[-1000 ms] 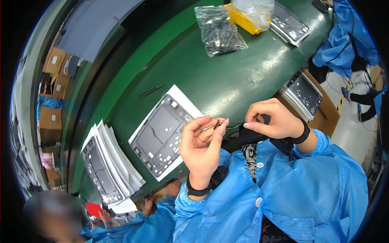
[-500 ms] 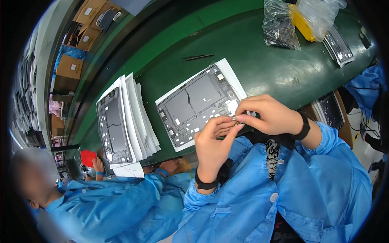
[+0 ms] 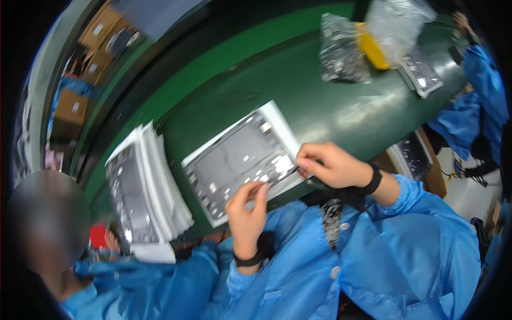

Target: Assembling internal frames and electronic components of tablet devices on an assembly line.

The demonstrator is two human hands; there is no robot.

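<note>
Grey panel point(image 3: 226, 154) lies on white backing point(image 3: 284, 124) atop green surface point(image 3: 256, 80), left hand point(image 3: 246, 220) at its near edge, right hand point(image 3: 335, 168) at its right end, both with fingers curled toward thumbs, blur obscuring whether either pinches anything.

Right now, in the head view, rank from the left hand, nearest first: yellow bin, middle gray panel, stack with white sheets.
1. Gray panel: just ahead of the left hand.
2. Stack with white sheets: to the hand's left.
3. Yellow bin: far ahead, to the right.
</note>
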